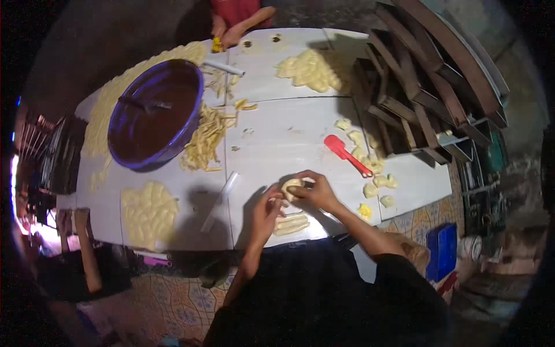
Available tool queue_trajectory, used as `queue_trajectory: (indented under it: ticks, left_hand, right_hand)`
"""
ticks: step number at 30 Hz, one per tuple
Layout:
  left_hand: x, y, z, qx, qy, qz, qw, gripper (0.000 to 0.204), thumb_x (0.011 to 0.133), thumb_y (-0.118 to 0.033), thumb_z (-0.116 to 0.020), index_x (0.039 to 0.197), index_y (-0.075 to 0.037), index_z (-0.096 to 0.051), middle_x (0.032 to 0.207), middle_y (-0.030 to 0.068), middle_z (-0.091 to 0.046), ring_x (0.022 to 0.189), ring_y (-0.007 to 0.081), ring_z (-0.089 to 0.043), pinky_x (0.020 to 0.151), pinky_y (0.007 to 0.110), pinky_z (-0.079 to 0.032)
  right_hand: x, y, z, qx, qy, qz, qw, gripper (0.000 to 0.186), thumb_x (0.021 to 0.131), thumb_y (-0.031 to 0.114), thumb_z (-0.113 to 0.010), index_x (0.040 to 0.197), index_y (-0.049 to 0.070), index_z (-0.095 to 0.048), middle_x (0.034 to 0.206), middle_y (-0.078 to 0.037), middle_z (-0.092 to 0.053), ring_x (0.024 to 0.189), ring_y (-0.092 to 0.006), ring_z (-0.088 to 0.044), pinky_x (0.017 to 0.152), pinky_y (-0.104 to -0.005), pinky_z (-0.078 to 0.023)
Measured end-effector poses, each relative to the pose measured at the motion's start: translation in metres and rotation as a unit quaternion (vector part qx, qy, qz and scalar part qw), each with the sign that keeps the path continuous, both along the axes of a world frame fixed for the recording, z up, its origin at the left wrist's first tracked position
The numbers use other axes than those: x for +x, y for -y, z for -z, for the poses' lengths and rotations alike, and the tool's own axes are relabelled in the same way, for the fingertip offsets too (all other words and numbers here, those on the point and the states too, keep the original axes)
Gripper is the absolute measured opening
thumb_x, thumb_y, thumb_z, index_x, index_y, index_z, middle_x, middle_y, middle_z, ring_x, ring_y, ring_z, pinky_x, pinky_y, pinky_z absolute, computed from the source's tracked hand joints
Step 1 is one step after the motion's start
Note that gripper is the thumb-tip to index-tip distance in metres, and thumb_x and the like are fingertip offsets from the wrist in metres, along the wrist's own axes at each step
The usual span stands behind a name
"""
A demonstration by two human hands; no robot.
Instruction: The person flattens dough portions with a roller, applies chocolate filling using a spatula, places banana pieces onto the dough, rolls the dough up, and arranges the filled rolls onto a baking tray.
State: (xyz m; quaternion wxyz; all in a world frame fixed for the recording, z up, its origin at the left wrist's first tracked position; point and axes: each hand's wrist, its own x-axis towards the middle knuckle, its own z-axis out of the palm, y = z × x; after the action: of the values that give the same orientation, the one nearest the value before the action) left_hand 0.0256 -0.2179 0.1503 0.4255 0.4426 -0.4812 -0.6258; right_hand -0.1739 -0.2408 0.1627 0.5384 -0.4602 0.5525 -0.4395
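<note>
A pale piece of dough [292,188] is held up between my two hands over the white table. My right hand [317,192] has its fingers curled round the top and right side of the dough. On the other side, my left hand [267,209] pinches the dough's lower left edge with bent fingers, partly hidden. Just below lie several pale dough rolls [291,225], side by side near the table edge. To the left rests a clear rolling rod [221,201]. A red spatula [347,155] lies beyond my right hand, beside small dough lumps [371,189].
A purple basin [198,110] of brown filling stands at left on the white table [277,133], beside yellowish strips [208,139]. Flattened dough pieces [149,214] lie front left, more dough [312,69] at the back. Metal trays [404,75] are stacked at right. Other people work at the far and left edges.
</note>
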Motion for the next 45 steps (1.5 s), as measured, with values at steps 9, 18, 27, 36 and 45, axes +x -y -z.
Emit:
queue_trajectory:
  ticks: [9, 18, 27, 36, 45]
  left_hand:
    - [0.004, 0.038, 0.041, -0.217, 0.408, -0.202, 0.863, 0.032, 0.094, -0.008, -0.064, 0.123, 0.003, -0.064, 0.124, 0.0219, -0.060, 0.113, 0.0396, -0.052, 0.104, 0.050, -0.039]
    - [0.003, 0.019, 0.017, -0.276, 0.582, 0.184, 0.743, 0.091, 0.098, -0.056, -0.050, 0.159, 0.004, -0.017, 0.161, 0.0289, -0.028, 0.153, 0.0391, -0.023, 0.120, 0.066, -0.012]
    - [0.102, -0.006, 0.090, -0.211, 0.697, -0.206, 0.653, 0.056, 0.089, -0.015, -0.067, 0.141, -0.001, -0.050, 0.133, 0.0219, -0.058, 0.126, 0.0417, -0.051, 0.112, 0.054, -0.033]
    - [0.021, 0.038, 0.024, -0.371, 0.510, -0.040, 0.775, 0.033, 0.083, -0.003, -0.065, 0.115, -0.003, -0.067, 0.110, 0.0125, -0.062, 0.109, 0.0320, -0.058, 0.097, 0.043, -0.047]
    - [0.024, -0.001, 0.029, -0.309, 0.521, 0.015, 0.795, 0.036, 0.090, -0.016, -0.066, 0.123, -0.002, -0.065, 0.121, 0.0164, -0.063, 0.125, 0.0363, -0.051, 0.111, 0.054, -0.034]
  right_hand:
    - [0.025, 0.007, 0.020, -0.125, -0.395, -0.011, 0.910, 0.029, 0.098, 0.017, -0.056, 0.117, -0.003, -0.065, 0.104, -0.025, -0.069, 0.102, -0.0416, -0.066, 0.084, -0.0512, -0.053]
    - [-0.001, 0.015, 0.047, -0.401, -0.577, -0.237, 0.671, 0.051, 0.091, 0.025, -0.062, 0.136, 0.000, -0.058, 0.141, -0.018, -0.059, 0.140, -0.0291, -0.048, 0.115, -0.0486, -0.038]
    - [-0.019, 0.007, 0.046, -0.326, -0.539, -0.253, 0.734, 0.046, 0.097, 0.029, -0.059, 0.136, 0.005, -0.059, 0.147, -0.013, -0.056, 0.147, -0.0309, -0.038, 0.115, -0.0497, -0.036]
    - [-0.002, 0.034, 0.031, -0.373, -0.415, -0.175, 0.811, 0.033, 0.087, 0.015, -0.072, 0.117, 0.003, -0.065, 0.112, -0.013, -0.064, 0.100, -0.0320, -0.060, 0.084, -0.0429, -0.048]
    - [-0.035, -0.006, 0.046, -0.342, -0.404, -0.212, 0.821, 0.043, 0.084, 0.033, -0.077, 0.120, 0.012, -0.070, 0.119, -0.007, -0.062, 0.112, -0.0269, -0.057, 0.093, -0.0434, -0.045]
